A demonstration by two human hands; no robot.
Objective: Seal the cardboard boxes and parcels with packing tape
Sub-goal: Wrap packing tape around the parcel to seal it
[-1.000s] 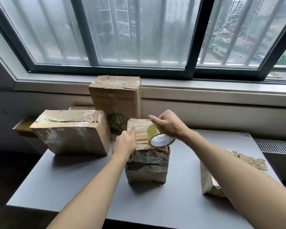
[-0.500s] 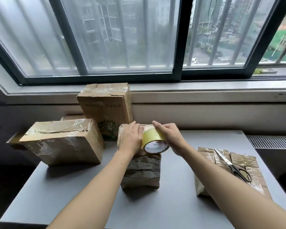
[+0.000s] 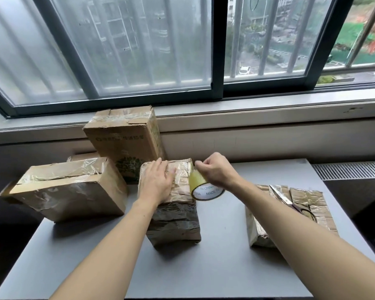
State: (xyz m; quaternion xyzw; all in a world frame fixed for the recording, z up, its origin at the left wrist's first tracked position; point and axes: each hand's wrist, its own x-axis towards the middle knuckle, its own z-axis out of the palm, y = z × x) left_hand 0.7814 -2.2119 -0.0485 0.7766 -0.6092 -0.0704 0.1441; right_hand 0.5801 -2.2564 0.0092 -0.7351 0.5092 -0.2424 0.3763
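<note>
A small upright parcel (image 3: 175, 221), wrapped in brown paper and tape, stands in the middle of the grey table (image 3: 217, 267). My left hand (image 3: 157, 182) lies flat on its top with straight fingers. My right hand (image 3: 217, 172) grips a yellowish roll of packing tape (image 3: 205, 188) at the parcel's top right edge. The roll's white core faces me. A strip of tape seems to run from the roll onto the parcel's top.
A wide taped box (image 3: 69, 189) sits at the left, partly over the table's edge. A tall taped box (image 3: 126, 141) leans at the wall behind. A flat parcel (image 3: 262, 230) at the right carries scissors (image 3: 290, 202). The windowsill runs along the back.
My left hand slid forward and flattened on the parcel's top. My right hand carried the tape roll to the right, off the top to the parcel's right edge. The camera tilted down.
</note>
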